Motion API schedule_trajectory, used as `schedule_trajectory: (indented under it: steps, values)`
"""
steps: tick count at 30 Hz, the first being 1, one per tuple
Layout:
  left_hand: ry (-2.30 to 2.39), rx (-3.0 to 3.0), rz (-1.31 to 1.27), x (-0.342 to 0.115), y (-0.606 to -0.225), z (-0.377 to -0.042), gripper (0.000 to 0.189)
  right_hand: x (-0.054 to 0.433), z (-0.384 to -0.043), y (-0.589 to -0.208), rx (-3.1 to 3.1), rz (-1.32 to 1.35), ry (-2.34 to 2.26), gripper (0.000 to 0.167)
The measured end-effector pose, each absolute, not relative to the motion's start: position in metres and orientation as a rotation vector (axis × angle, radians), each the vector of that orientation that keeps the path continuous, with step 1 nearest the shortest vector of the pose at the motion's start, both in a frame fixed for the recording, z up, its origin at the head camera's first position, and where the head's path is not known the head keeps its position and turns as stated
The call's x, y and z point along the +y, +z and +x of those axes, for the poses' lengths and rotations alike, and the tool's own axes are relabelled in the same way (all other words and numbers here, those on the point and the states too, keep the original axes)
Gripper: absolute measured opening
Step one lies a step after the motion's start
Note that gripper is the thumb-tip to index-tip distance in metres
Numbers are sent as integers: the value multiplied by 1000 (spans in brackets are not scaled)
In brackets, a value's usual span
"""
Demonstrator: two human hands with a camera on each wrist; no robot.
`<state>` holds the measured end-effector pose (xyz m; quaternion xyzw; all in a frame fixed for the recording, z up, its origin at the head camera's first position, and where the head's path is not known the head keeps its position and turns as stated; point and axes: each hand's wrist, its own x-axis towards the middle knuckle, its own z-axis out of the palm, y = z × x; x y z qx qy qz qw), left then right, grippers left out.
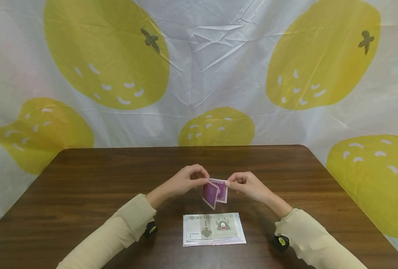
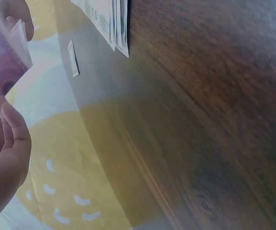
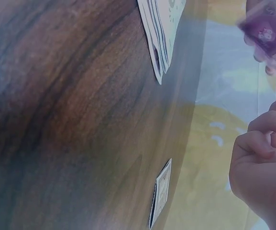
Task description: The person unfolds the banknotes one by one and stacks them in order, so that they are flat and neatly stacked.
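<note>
A small purple banknote (image 1: 210,193), creased into two panels that stand at an angle, hangs above the table between both hands. My left hand (image 1: 187,180) pinches its top left edge between thumb and fingers. At the top right corner, my right hand (image 1: 249,185) pinches it the same way. The right wrist view shows a pale print on the purple face of the note (image 3: 267,33). Nearer to me lies a stack of flat paper notes (image 1: 214,228), the top one pale with a "1" and a cartoon figure.
The brown wooden table (image 1: 118,168) reaches back to a white curtain (image 1: 205,74) printed with yellow fruit. A small folded note (image 3: 160,196) rests on the table in the right wrist view. Black wrist cameras sit under both sleeves.
</note>
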<state>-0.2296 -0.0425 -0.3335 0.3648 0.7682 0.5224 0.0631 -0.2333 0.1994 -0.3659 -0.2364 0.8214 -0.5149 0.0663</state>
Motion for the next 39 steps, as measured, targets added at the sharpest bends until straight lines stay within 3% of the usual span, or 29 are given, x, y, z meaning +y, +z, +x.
schedule_trajectory:
  steps: [20, 33, 39]
  values:
    - [1544, 2289, 1027, -63, -342, -223, 17, 204, -221, -361, 2457, -695, -1559, 16]
    - [1692, 2202, 869, -69, -353, -219, 11, 210, -214, -361, 2386, -616, -1586, 19]
    - [1629, 2216, 927, -73, -372, -227, 9, 212, -211, -364, 2292, -583, -1637, 19]
